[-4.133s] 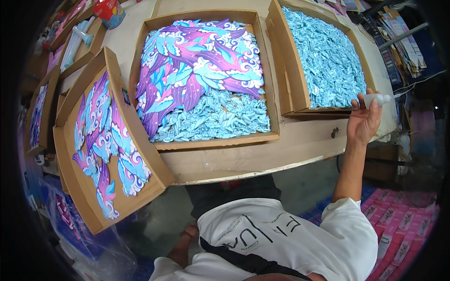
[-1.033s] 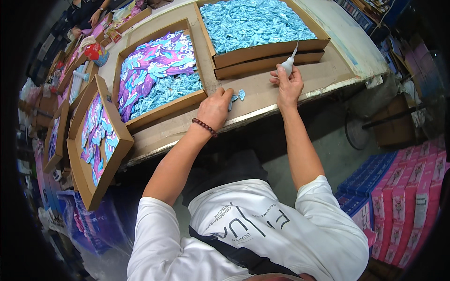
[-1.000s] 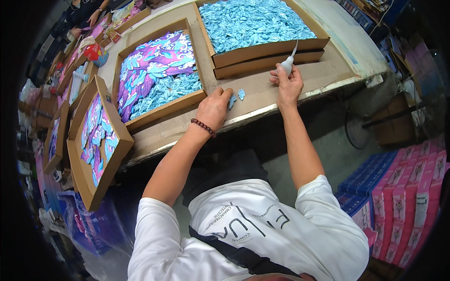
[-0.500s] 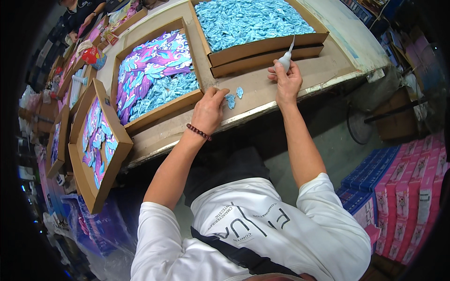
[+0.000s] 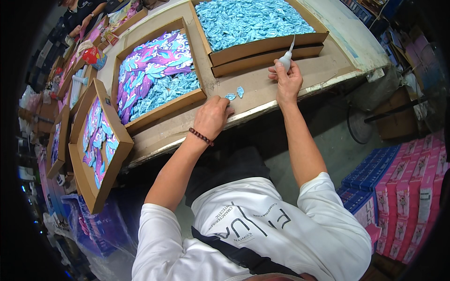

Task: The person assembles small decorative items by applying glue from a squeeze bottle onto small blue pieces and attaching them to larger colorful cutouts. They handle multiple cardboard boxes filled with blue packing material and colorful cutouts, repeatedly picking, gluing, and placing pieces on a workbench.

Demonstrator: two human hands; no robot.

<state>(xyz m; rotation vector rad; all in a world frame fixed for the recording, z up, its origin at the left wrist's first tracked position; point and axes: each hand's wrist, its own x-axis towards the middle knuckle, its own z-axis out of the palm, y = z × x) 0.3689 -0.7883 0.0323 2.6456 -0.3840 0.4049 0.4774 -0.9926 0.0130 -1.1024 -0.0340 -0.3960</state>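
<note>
In my right hand (image 5: pixel 289 83) is a white squeeze bottle (image 5: pixel 285 61) with a long thin nozzle pointing up and away, wrapped by the fingers. My left hand (image 5: pixel 212 116), a dark bead bracelet on its wrist, rests near the table's front edge with its fingers curled in. Just beyond those fingertips shows a small light-blue leaf-shaped piece (image 5: pixel 230 96); whether they grip it or anything else is hidden. A second light-blue piece (image 5: pixel 240 92) lies on the table to its right, apart from both hands.
A cardboard tray (image 5: pixel 267 46) heaped with light-blue pieces stands at the back. Left of it, another tray (image 5: pixel 200 95) holds purple-and-blue patterned pieces and light-blue ones. A tilted box (image 5: pixel 96 206) leans at the table's left end. A person (image 5: pixel 86 11) works at far left.
My left hand has drawn slightly back toward me, its fingers curling in and covering part of the nearer blue piece. The right hand and bottle have barely moved.
</note>
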